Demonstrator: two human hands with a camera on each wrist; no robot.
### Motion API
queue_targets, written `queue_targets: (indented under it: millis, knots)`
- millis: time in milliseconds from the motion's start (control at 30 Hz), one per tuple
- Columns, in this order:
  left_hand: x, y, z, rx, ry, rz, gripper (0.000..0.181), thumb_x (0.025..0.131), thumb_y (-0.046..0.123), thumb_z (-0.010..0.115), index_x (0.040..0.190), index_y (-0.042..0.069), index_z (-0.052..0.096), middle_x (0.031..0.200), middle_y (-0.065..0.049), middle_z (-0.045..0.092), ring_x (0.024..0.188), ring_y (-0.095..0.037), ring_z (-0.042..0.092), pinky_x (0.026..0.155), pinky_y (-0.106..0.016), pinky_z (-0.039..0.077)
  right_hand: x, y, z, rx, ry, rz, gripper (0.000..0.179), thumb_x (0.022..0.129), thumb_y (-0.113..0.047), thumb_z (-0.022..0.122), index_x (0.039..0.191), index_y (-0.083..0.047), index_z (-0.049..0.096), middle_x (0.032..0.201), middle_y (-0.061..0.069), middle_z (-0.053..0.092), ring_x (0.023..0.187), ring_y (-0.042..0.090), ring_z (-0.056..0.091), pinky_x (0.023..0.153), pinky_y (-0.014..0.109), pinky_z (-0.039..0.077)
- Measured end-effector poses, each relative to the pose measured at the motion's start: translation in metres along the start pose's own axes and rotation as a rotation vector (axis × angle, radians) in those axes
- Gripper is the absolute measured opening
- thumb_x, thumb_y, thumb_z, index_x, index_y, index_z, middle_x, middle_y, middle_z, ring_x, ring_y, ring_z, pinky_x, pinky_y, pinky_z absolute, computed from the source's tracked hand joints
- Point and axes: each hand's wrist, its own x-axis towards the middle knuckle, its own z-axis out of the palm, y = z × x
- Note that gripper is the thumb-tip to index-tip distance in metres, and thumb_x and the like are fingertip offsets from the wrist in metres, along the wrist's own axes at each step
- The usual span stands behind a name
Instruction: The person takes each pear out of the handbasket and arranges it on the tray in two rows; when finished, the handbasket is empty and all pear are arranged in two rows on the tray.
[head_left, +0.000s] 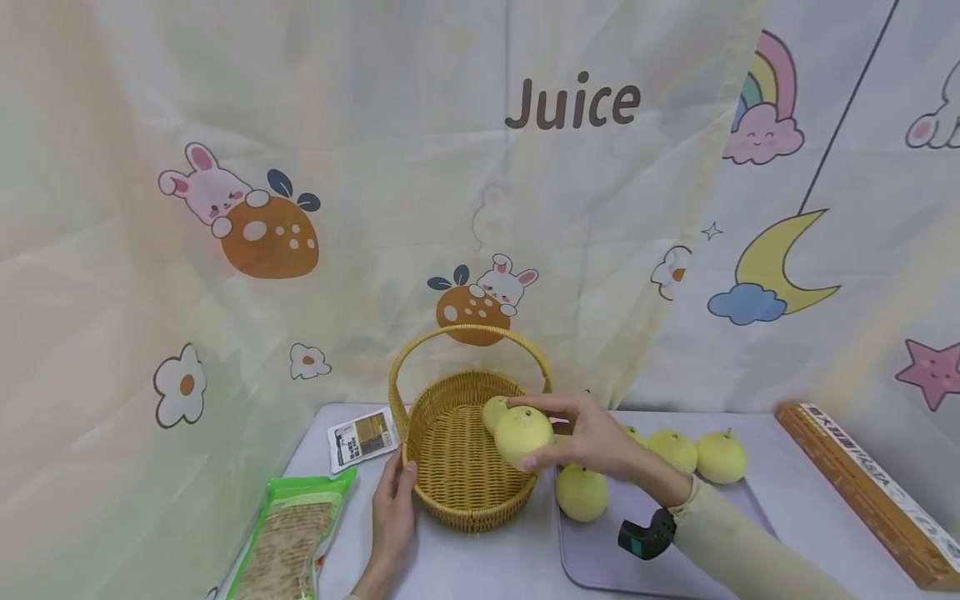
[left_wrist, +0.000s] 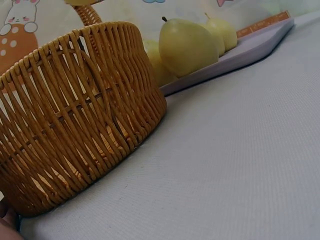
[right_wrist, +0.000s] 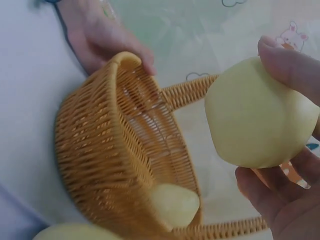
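A round wicker basket (head_left: 472, 517) with a tall arched handle stands in the middle of the table. At its left side my left hand (head_left: 393, 508) holds the wall, thumb up by the rim. My right hand (head_left: 592, 437) grips a pale yellow pear (head_left: 523, 437) over the basket's right part, thumb on one side and fingers on the other, as the right wrist view shows. Another pear (right_wrist: 175, 204) lies inside the basket, against the wall on the right. Only a bit of the left hand (left_wrist: 7, 225) shows in the left wrist view.
A lilac tray (head_left: 600, 558) right of the basket bears several pears (head_left: 581, 493). Left of the basket lie a small white packet (head_left: 363, 440) and a green-edged food bag (head_left: 288, 533). A long orange-brown box (head_left: 862, 492) lies at the far right. A printed curtain (head_left: 375, 208) hangs behind.
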Motion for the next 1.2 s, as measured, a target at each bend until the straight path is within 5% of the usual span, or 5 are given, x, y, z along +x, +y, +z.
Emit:
queue_targets:
  millis: [400, 633, 900, 1200]
  knots:
    - [-0.001, 0.000, -0.002, 0.002, -0.010, -0.003, 0.068, 0.113, 0.049, 0.043, 0.168, 0.013, 0.026, 0.175, -0.017, 0.026, 0.161, -0.039, 0.027, 0.133, -0.056, 0.023, -0.041, 0.017, -0.023, -0.026, 0.026, -0.022, 0.070, 0.084, -0.017, 0.091, 0.148, -0.015, 0.064, 0.151, 0.011, 0.063, 0.135, 0.004, 0.059, 0.108, 0.023, 0.053]
    - [-0.001, 0.001, -0.001, 0.010, -0.014, -0.013, 0.069, 0.113, 0.049, 0.043, 0.169, 0.012, 0.025, 0.175, -0.018, 0.025, 0.162, -0.040, 0.025, 0.134, -0.057, 0.022, -0.059, 0.029, -0.036, -0.092, 0.089, -0.016, 0.069, 0.084, -0.020, 0.092, 0.147, -0.025, 0.065, 0.153, 0.006, 0.063, 0.137, -0.006, 0.053, 0.108, 0.019, 0.052]
    - [-0.001, 0.002, -0.001, 0.005, -0.019, -0.012, 0.066, 0.114, 0.045, 0.043, 0.169, 0.013, 0.025, 0.175, -0.017, 0.025, 0.161, -0.040, 0.026, 0.133, -0.057, 0.023, -0.078, 0.046, -0.049, -0.133, 0.167, 0.039, 0.070, 0.083, -0.023, 0.093, 0.147, -0.019, 0.064, 0.150, 0.010, 0.064, 0.129, -0.005, 0.060, 0.102, 0.017, 0.054]
    - [-0.001, 0.002, -0.001, 0.020, -0.009, -0.018, 0.068, 0.113, 0.050, 0.042, 0.169, 0.014, 0.025, 0.175, -0.017, 0.026, 0.161, -0.040, 0.026, 0.133, -0.058, 0.022, -0.100, 0.056, -0.058, -0.245, 0.274, 0.141, 0.072, 0.080, -0.032, 0.095, 0.144, -0.018, 0.067, 0.146, 0.007, 0.067, 0.125, -0.014, 0.054, 0.107, 0.035, 0.059]
